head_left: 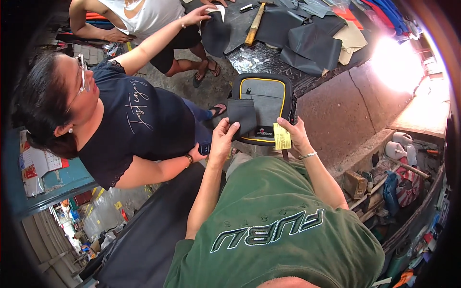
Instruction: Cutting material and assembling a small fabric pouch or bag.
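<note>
Evidently a small grey bag (261,108) with yellow piping and a black rim is being held up for inspection, in the middle of the view, just above the wearer's green shirt (283,230). It is gripped at its right lower edge by the right hand (295,134), whose fingers are closed on the bag and on a yellow tag (282,137) that hangs from it. A dark fabric piece (241,115) is laid against the bag's left side and is pinched by the left hand (223,137), thumb in front. The step in hand is judged to be a comparison of the fabric with the bag's panel; the next move would call for a steady hold on the bag while the piece is shifted or lined up, so that neither slips.

To the left, close by, a person in a dark top (139,129) is seen, a phone (204,148) held low near the wearer's left wrist. Farther off, a second person in a white top reaches toward a black piece (216,33) on a far bench (269,53), on which cut grey and black sheets (312,43), tan pieces and a wooden-handled hammer (254,24) are spread. A concrete ledge (336,110) lies to the right, strong glare beyond it. Tools and clutter are crowded into a box (398,177) at the near right. Black sheeting (149,240) is draped at the near left, a street visible past it.
</note>
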Demonstrator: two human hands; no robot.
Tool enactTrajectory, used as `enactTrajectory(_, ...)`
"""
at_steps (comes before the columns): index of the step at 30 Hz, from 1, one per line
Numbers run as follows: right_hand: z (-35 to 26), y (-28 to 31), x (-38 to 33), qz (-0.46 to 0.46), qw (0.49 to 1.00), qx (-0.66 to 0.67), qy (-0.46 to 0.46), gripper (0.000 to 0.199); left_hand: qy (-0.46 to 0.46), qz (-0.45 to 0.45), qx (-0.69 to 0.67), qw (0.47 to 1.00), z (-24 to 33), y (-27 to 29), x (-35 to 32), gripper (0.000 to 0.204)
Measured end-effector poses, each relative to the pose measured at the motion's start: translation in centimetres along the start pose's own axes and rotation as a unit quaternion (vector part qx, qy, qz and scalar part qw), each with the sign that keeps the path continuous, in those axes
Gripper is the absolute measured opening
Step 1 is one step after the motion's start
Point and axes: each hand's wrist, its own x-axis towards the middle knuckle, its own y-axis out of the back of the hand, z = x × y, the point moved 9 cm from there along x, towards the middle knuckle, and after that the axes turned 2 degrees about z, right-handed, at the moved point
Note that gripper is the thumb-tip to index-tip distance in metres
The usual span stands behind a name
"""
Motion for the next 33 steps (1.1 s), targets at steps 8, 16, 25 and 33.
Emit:
enactTrajectory(8,-0.8,1.3,1.3,-0.007,1.000,-0.016,0.002,0.043,-0.011,0.006,0.011,1.000,-0.2,-0.6,-0.5,0.022)
enactTrajectory(16,-0.8,1.2,0.2,-0.005,1.000,0.007,0.019,0.040,0.003,0.039,0.012,0.999,-0.7,0.6,-2.4,0.021)
enactTrajectory(25,0.5,0.4,-3.1,0.046,0.997,0.035,0.040,0.044,0.015,-0.009,-0.003,1.000,-1.2,2.1,-3.0,0.020)
enactTrajectory(33,2.6,-0.1,-7.4,0.087,0.995,0.022,0.038,0.033,0.016,-0.107,-0.037,0.993,-1.7,2.5,-4.0,0.018)
